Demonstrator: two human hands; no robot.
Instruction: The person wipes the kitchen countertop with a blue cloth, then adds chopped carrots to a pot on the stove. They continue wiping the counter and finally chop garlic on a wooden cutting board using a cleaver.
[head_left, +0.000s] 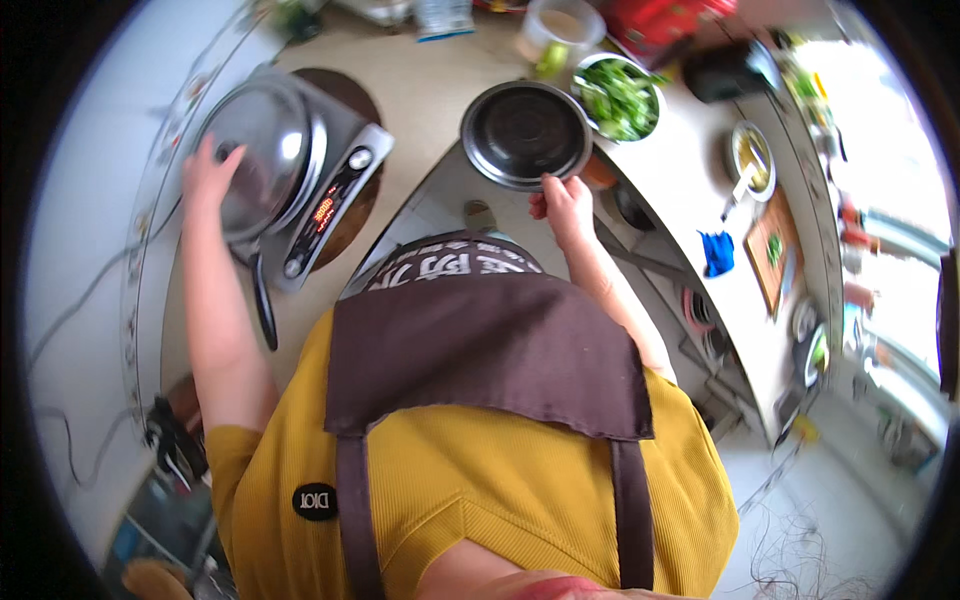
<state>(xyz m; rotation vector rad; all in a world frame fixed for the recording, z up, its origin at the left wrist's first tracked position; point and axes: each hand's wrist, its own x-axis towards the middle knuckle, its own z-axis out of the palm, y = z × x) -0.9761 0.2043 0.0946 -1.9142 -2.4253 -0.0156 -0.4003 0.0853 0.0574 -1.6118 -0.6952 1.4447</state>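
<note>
My left hand (212, 174) is over the glass lid (277, 142) of a pan, thumb and fingers spread on either side of the lid's knob (223, 153). Whether they grip the knob I cannot tell. The covered pan, its black handle (262, 300) pointing towards me, sits on an induction cooker (330, 214) with lit red digits. In my right hand (566, 210) is the rim of a round dark metal dish (526, 135), pinched between thumb and fingers. It is held over the counter's inner edge, and its dark inside faces up.
Beyond the dish stand a bowl of cut green vegetables (619, 101) and a plastic tub (562, 30). Along the right counter are a bowl with a utensil (752, 161), a blue cloth or bag (718, 253), and a cutting board (776, 240) with a knife (787, 271). A cord (90, 289) runs along the left wall.
</note>
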